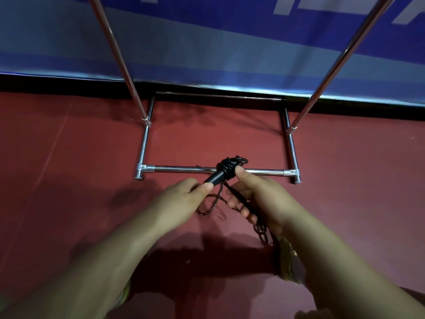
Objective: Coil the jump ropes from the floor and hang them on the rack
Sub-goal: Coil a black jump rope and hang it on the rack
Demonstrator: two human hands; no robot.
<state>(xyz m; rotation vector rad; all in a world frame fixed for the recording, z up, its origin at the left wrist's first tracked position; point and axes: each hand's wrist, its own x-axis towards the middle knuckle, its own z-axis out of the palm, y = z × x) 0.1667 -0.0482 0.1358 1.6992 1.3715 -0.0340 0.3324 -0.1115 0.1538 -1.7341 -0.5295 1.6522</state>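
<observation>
Red matting covers the floor (69, 157), smooth and dull, with faint seam lines running away on the left and dark shadows of the arms pooling near the bottom. At the far edge a black strip meets a blue banner (207, 42) with paler bands and pieces of white lettering at the top. A chrome rack (291, 174) stands against it: a rectangular tube base lies flat on the floor, and two shiny uprights rise from its side rails and lean out of the top of the view.

Above the rack's near rail, held off the floor, is the jump rope handle (217, 177), a black cylinder. Its long axis runs diagonally, the bare end low and to the left, the far end up and to the right, where several turns of dark cord (230, 168) are wound tightly round it. The left hand (184, 199) pinches the bare lower end between thumb and curled fingers. The right hand (255, 196) has its thumb pressed against the wound turns, and its curled fingers hold more of the rope. Loose loops hang below both hands, just above the floor.
</observation>
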